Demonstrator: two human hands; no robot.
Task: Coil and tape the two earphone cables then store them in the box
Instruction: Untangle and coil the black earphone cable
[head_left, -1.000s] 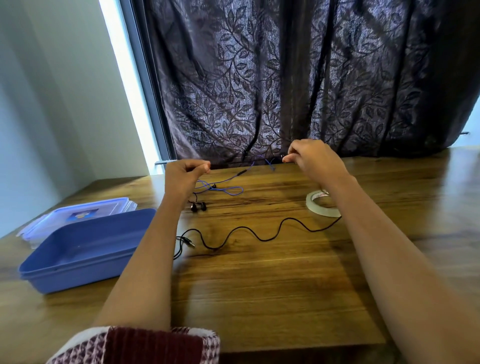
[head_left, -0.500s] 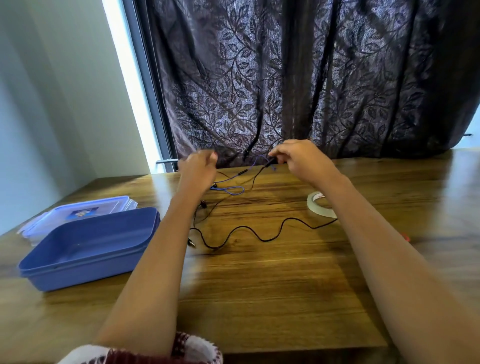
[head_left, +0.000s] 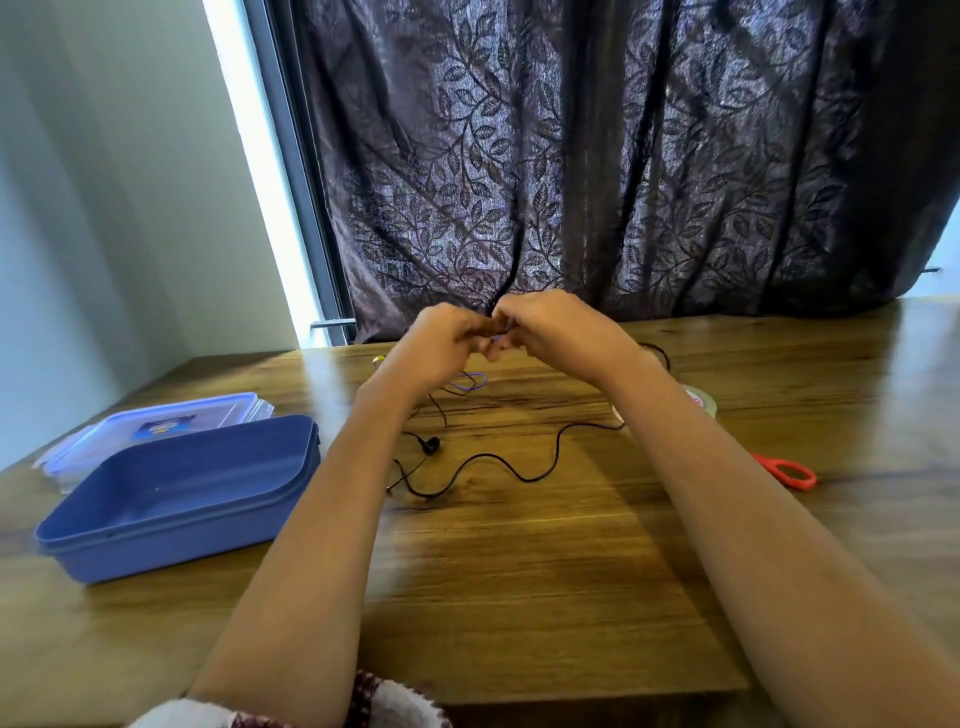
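My left hand (head_left: 447, 338) and right hand (head_left: 550, 327) are raised together at the far edge of the table (head_left: 519, 597), fingers curled and pinching what looks like the purple cable (head_left: 470, 382) (only a sliver shows between the fingertips; the rest loops just under my left wrist). The black cable (head_left: 524, 478) lies slack between the box (head_left: 171, 540) and the tape roll (head_left: 701, 400). To coil well, I'd anchor one end with the left hand, lay loose, even loops with the right, and stop the black strand tangling in.

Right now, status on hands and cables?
Left hand, right hand both pinch blue cable. Black cable loose on table. Box open, nothing blocking.
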